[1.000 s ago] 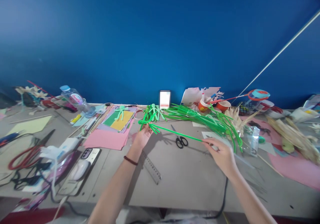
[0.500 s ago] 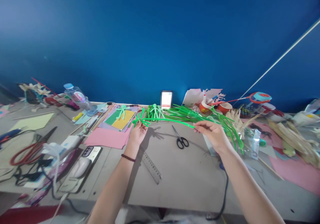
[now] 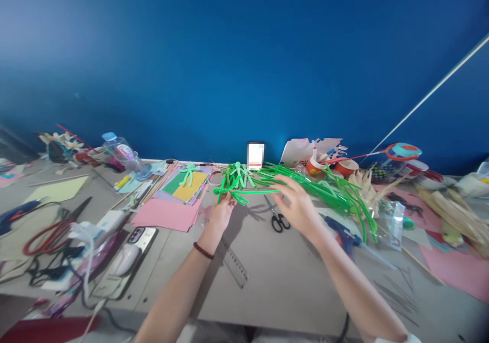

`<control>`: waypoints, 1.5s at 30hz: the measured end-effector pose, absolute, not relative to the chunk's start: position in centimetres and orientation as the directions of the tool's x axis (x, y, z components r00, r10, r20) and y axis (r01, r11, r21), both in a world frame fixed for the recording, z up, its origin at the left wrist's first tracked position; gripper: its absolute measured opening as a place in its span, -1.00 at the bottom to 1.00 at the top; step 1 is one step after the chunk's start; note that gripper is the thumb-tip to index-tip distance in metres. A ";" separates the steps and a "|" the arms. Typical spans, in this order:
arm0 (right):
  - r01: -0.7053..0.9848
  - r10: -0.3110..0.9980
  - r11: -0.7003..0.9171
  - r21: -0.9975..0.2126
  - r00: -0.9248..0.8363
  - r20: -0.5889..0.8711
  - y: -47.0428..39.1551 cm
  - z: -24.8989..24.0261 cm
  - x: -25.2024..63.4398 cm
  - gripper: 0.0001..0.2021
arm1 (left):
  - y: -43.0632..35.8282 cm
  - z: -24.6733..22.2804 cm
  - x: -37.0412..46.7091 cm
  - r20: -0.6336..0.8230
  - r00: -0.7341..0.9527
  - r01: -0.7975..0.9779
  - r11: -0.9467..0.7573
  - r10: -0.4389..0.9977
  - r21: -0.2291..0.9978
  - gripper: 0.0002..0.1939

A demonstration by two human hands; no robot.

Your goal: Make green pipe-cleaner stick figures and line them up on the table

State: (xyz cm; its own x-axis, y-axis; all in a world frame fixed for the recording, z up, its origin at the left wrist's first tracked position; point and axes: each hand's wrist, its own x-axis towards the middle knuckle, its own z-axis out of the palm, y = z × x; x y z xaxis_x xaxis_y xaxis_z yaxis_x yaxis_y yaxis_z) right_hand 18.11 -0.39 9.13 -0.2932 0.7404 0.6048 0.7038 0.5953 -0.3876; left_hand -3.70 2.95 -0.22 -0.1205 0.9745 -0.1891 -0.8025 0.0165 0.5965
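Note:
My left hand (image 3: 223, 211) pinches a bright green pipe cleaner figure (image 3: 240, 196) with several short bent ends. One long straight strand runs from it to the right. Around the far end of that strand hovers my right hand (image 3: 298, 203), its fingers apart; whether a fingertip touches the strand I cannot tell. Pale green pipe cleaner figures (image 3: 239, 172) lie just behind my left hand. A loose bundle of green pipe cleaners (image 3: 317, 190) stretches behind and to the right of my right hand. Black-handled scissors (image 3: 280, 222) rest below the strand.
A clear ruler (image 3: 236, 266) lies in front of me. To the right is a blue glue gun (image 3: 343, 232), partly behind my forearm. Pink paper (image 3: 166, 215), a phone (image 3: 124, 261) and red-handled scissors (image 3: 53, 231) are on the left. A lit screen (image 3: 255, 155) stands against the wall.
My right hand has let go its pinch on the strand's end, moved left and spread its fingers. My left hand has shifted slightly right and down with the pipe cleaner figure.

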 end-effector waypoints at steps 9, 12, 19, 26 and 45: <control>0.506 0.836 0.547 -0.667 -0.363 0.411 -1.0 5.7 14.1 -0.79 | 0.3 0.4 -1.1 -0.052 0.033 -0.629 0.062 0.998 0.775 -0.75; 0.434 0.876 0.480 -0.763 -0.287 0.388 -0.6 5.7 14.4 -0.86 | 0.1 0.5 -0.8 -0.041 0.066 -0.564 0.071 0.997 0.823 -0.75; 0.368 0.915 0.403 -0.838 -0.177 0.362 -0.2 5.4 14.4 -0.85 | -0.1 1.0 -0.7 -0.042 0.087 -0.485 0.079 0.995 0.871 -0.75; 0.467 0.826 0.555 -0.688 -0.213 0.522 -0.5 5.4 14.5 -0.86 | -0.1 0.9 -0.7 -0.069 0.026 -0.373 0.073 0.997 0.925 -0.78; 0.446 0.900 0.432 -0.784 -0.157 0.406 -0.4 5.1 14.4 -0.76 | -0.6 0.9 -0.5 -0.039 0.109 -0.564 0.094 0.993 0.821 -0.86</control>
